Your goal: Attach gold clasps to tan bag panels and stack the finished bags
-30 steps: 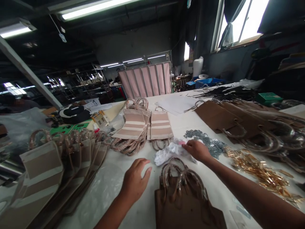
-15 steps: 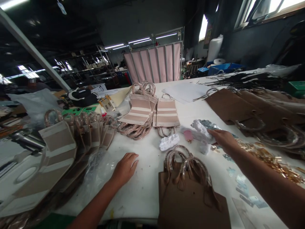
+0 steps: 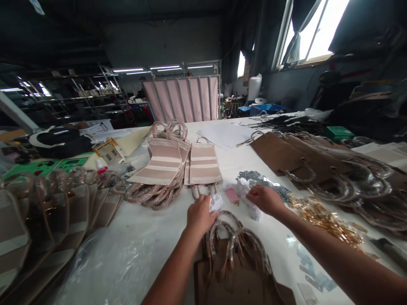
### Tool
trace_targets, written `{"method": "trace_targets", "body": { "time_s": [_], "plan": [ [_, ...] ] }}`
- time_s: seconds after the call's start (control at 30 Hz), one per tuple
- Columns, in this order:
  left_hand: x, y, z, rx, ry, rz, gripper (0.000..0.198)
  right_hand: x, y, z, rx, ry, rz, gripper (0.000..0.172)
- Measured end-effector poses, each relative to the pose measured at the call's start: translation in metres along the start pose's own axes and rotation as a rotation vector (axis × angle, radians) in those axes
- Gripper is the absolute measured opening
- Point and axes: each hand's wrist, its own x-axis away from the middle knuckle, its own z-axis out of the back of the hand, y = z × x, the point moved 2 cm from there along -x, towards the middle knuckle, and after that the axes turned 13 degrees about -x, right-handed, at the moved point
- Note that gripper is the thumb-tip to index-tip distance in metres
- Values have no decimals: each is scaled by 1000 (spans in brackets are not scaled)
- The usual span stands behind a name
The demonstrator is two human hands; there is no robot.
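Observation:
My left hand (image 3: pixel 199 217) is closed on a crumpled white wad of paper (image 3: pixel 216 202) on the white table (image 3: pixel 152 237). My right hand (image 3: pixel 265 199) grips a clear plastic bag (image 3: pixel 246 190) with white stuffing; a pink tag (image 3: pixel 232 195) lies beside it. Just in front of both hands lies a stack of brown bags with plastic-wrapped handles (image 3: pixel 237 262).
Pink striped bags (image 3: pixel 187 163) are stacked beyond my hands, beige bags (image 3: pixel 47 216) fan out at left, brown bags (image 3: pixel 321 165) at right. Gold metal pieces (image 3: pixel 327 220) and silver pieces (image 3: pixel 270 182) lie scattered to the right. White paper sheets (image 3: pixel 225 135) lie farther back.
My left hand moved right from the bare table onto the white wad. My right hand drew the plastic bag back toward the middle. The view shifted.

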Motion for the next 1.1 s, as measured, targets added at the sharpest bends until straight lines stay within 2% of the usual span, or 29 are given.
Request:
{"method": "trace_targets", "body": {
  "time_s": [0.07,0.13,0.2,0.27,0.4,0.47,0.6,0.7,0.77,0.9,1.0,1.1],
  "plan": [
    [-4,-3,-11,64,10,27,44,-7,5,4,-41,-17,4,24],
    [-9,-6,-16,239,74,69,44,-14,10,10,-190,-13,3,37],
    [-18,-4,-19,529,130,129,40,-19,13,15,-338,17,-15,47],
    [-31,3,-23,866,139,170,36,-22,13,17,-383,40,-43,47],
    [-51,26,-42,1539,28,217,41,-25,9,16,-376,87,-69,43],
    [-54,33,-52,1745,-56,236,43,-26,9,15,-355,117,-66,40],
    [-53,35,-57,1879,-195,229,47,-29,10,15,-249,81,-79,34],
    [-53,34,-53,1896,-156,195,49,-24,-5,12,-147,84,52,24],
    [-54,36,-51,1861,-107,165,56,-17,-22,4,-269,82,122,29],
    [-55,41,-57,1912,-84,220,58,-4,-51,-28,-552,-128,99,71],
    [-55,40,-62,1976,-94,304,56,-2,-55,-42,-810,-227,45,70],
    [-55,41,-61,1999,-157,270,55,-4,-48,-37,-970,-247,-31,60]
  ]
}}
